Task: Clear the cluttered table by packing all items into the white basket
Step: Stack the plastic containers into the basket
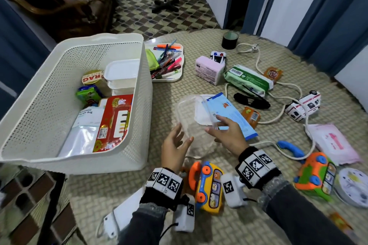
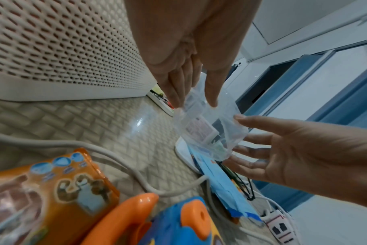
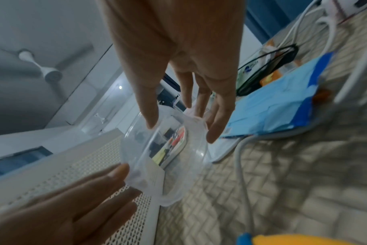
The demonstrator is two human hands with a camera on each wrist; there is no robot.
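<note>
Both hands hold a clear plastic container point(image 1: 191, 119) in the air above the surface point(image 1: 163, 89), just right of the white basket point(image 1: 139, 125). The left hand point(image 1: 175, 145) has its fingers spread, fingertips point(image 2: 212, 101) on the container's near-left rim. The right hand point(image 1: 229, 135) has its fingers extended, with fingertips point(image 3: 151, 122) on the right rim. The hands are apart, with the container between them.

Edges and open room:
- The basket's right wall stands close to the left hand; its top is open.
- A strip of bare surface runs between the basket wall and the blue packet point(image 1: 229, 113).
- A white cord point(image 1: 278, 119) loops across the right half of the surface, among 2 toy phones, the yellow toy phone point(image 1: 209, 185) and the orange-green toy phone point(image 1: 316, 173).
- A pen tray point(image 1: 167, 61) sits just beyond the basket's far-right corner.

Readable writing:
- A bag point(image 1: 87, 117) in the basket reads "Storage Bag"; the word above it is partly hidden.
- A round lid point(image 1: 92, 79) in the basket shows the letters "RAG".
- Other labels are too blurred to read.
</note>
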